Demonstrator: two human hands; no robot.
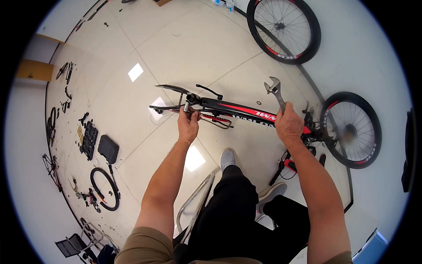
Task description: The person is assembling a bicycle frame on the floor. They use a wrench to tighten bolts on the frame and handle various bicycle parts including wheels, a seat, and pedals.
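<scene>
My right hand (pixel 290 125) is closed around the handle of a silver adjustable wrench (pixel 275 88). Its jaws point up and away, over the black and red bicycle frame (pixel 237 109). My left hand (pixel 188 126) pinches a small silver metal piece (pixel 186 107) beside the frame's left end. Whether that piece is a tool or a part of the bike I cannot tell. From that end two fork-like black arms (pixel 171 88) reach left. A black crank arm (pixel 209 90) sticks out on the far side, and a chain (pixel 215 123) hangs on the near side.
A wheel (pixel 349 130) stands by the wall at the frame's right end; another wheel (pixel 284 28) leans farther back. Toolbox halves (pixel 108 148), a tyre (pixel 104 188) and scattered bike parts lie on the left. A metal chair (pixel 193 202) is beside my legs. A small ring (pixel 259 103) lies beyond the frame.
</scene>
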